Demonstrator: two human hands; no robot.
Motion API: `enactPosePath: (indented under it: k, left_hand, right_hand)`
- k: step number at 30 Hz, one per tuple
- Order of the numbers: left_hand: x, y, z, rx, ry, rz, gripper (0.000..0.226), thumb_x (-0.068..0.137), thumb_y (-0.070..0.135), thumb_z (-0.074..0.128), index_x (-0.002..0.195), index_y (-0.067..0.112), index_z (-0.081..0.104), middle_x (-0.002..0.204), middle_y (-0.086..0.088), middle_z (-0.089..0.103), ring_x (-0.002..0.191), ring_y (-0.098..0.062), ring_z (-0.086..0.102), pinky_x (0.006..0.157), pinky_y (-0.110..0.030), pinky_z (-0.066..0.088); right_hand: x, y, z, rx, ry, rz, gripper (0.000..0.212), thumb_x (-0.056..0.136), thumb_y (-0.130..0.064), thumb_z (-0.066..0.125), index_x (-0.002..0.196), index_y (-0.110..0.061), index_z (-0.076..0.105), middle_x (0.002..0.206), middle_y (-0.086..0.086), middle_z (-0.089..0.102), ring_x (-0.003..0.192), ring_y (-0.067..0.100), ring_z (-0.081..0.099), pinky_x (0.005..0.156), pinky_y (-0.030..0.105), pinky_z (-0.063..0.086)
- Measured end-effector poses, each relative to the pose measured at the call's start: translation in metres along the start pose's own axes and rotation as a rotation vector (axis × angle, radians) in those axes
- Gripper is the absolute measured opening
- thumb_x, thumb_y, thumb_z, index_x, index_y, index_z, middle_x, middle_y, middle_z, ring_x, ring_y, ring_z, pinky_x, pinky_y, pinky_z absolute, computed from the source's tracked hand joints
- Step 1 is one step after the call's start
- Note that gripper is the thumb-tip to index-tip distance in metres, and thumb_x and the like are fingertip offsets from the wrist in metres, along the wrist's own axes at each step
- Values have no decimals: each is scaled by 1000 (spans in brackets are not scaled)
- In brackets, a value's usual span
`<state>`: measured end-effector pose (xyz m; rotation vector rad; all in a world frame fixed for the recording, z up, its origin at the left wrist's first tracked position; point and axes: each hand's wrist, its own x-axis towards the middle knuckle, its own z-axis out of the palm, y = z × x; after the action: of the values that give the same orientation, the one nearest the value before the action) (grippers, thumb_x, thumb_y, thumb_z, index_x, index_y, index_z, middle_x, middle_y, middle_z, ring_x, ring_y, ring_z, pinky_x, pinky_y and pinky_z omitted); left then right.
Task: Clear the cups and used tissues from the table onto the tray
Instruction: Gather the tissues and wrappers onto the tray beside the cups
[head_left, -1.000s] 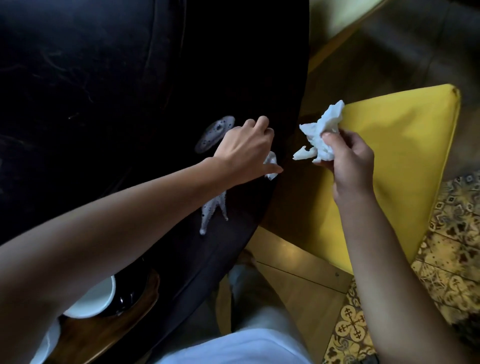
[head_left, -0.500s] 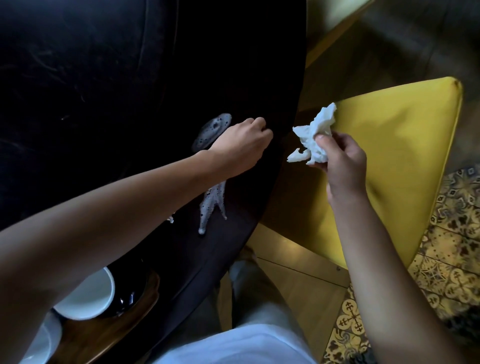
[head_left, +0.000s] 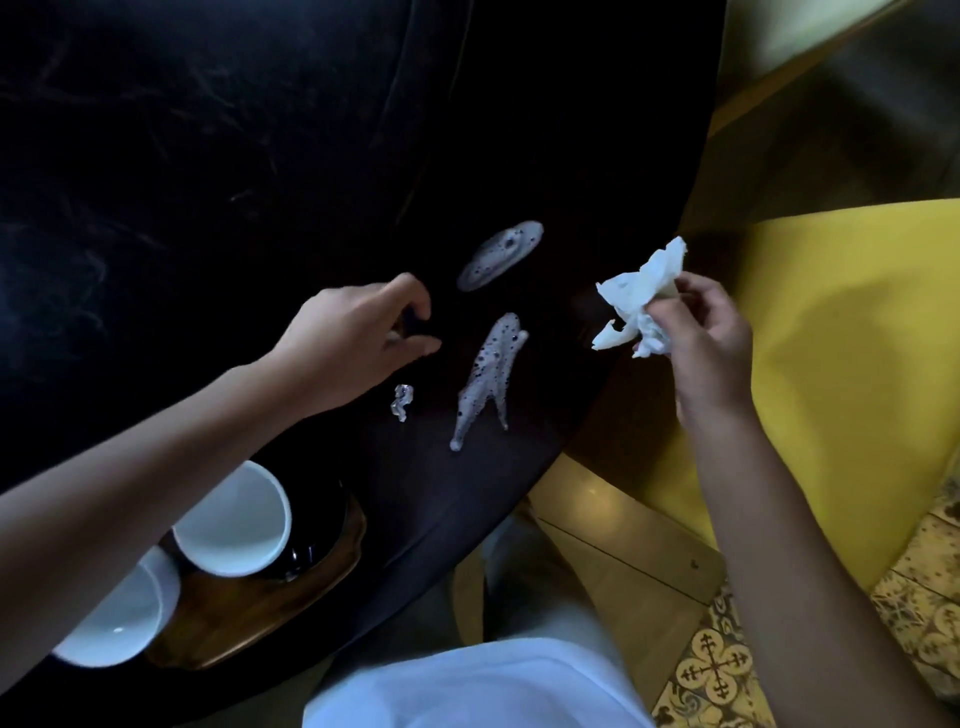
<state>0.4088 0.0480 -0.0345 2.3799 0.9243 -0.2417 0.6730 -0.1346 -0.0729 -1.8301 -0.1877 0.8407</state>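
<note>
The right hand (head_left: 701, 338) pinches a crumpled tissue (head_left: 641, 301) for the tray (head_left: 249, 613); the left hand (head_left: 358, 338) hovers over the worktop (head_left: 208, 182), fingers loosely curled, apparently empty.

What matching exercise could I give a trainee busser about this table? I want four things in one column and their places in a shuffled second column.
Things:
1. crumpled white tissue
2. two white ceramic cups
3. foamy white spill patches
4. yellow seat cushion

Places:
A. on the dark round table
B. beside the table, right of it
C. pinched in the right hand
D. on the wooden tray

Pairs: 1-C, 2-D, 3-A, 4-B
</note>
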Motion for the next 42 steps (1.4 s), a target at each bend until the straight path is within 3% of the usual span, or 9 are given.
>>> enactPosePath:
  k: [6, 9, 13, 17, 22, 31, 36, 39, 42]
  left_hand:
    - [-34, -28, 33, 223, -144, 173, 46, 88, 54, 70, 118, 24, 53, 93, 7, 65, 88, -20, 67, 61, -32, 45]
    - [-36, -32, 45, 319, -198, 134, 46, 93, 53, 63, 124, 21, 49, 98, 4, 65, 96, -24, 67, 63, -32, 39]
    - [-35, -35, 53, 350, -158, 179, 30, 100, 42, 57, 118, 19, 55, 94, 1, 66, 93, -27, 68, 60, -33, 40]
    - [-34, -32, 56, 346, -153, 207, 21, 102, 35, 51, 112, 17, 56, 89, 0, 65, 88, -29, 67, 59, -33, 36]
    - [-37, -28, 44, 208, -84, 99, 14, 94, 31, 56, 98, 18, 55, 74, 6, 61, 73, -29, 66, 57, -32, 40]
    - [-138, -9, -12, -120, 255, -184, 13, 84, 34, 63, 93, 24, 61, 60, 7, 57, 52, -18, 55, 53, -31, 42]
    - [-254, -1, -8, -422, 460, -414, 8, 89, 24, 68, 94, 22, 62, 90, 10, 67, 73, 2, 64, 64, -9, 43]
    - [-320, -2, 24, -523, 547, -553, 9, 90, 22, 72, 93, 19, 65, 83, 4, 71, 76, -8, 69, 67, -21, 52]
    - [-372, -15, 63, -541, 563, -640, 8, 89, 17, 73, 90, 18, 65, 84, 6, 69, 75, -8, 68, 65, -24, 51]
  right_hand:
    - [-5, 2, 13, -69, -3, -24, 21, 84, -21, 72, 98, -35, 67, 102, -7, 68, 91, 4, 66, 74, 17, 52]
    - [-8, 2, 15, -87, -4, -38, 23, 79, -28, 73, 101, -34, 68, 103, -6, 69, 93, 7, 67, 75, 18, 52]
    - [-13, 3, 14, -126, -14, -66, 30, 83, -21, 73, 112, -26, 70, 98, -11, 69, 85, -2, 66, 72, 16, 52]
    - [-20, 7, 10, -223, -18, -91, 32, 86, -20, 74, 117, -30, 70, 106, -11, 72, 95, 1, 69, 76, 18, 56]
    - [-28, 8, 6, -291, 18, -114, 27, 87, -24, 73, 112, -32, 67, 107, -16, 69, 100, 1, 66, 80, 21, 55]
    - [-62, -9, 17, -291, -124, -192, 30, 87, -25, 73, 116, -22, 67, 115, 1, 71, 107, 14, 69, 85, 28, 58]
    - [-114, -19, 42, -221, -296, -209, 24, 90, -5, 72, 112, -14, 68, 95, -12, 74, 93, 0, 70, 78, 18, 56]
    - [-155, -13, 60, -221, -431, -216, 27, 88, 3, 72, 108, -14, 69, 91, -14, 76, 92, 4, 72, 79, 17, 56]
    - [-196, 3, 76, -225, -528, -238, 29, 85, 6, 73, 113, -1, 68, 100, 1, 76, 97, 13, 74, 84, 23, 58]
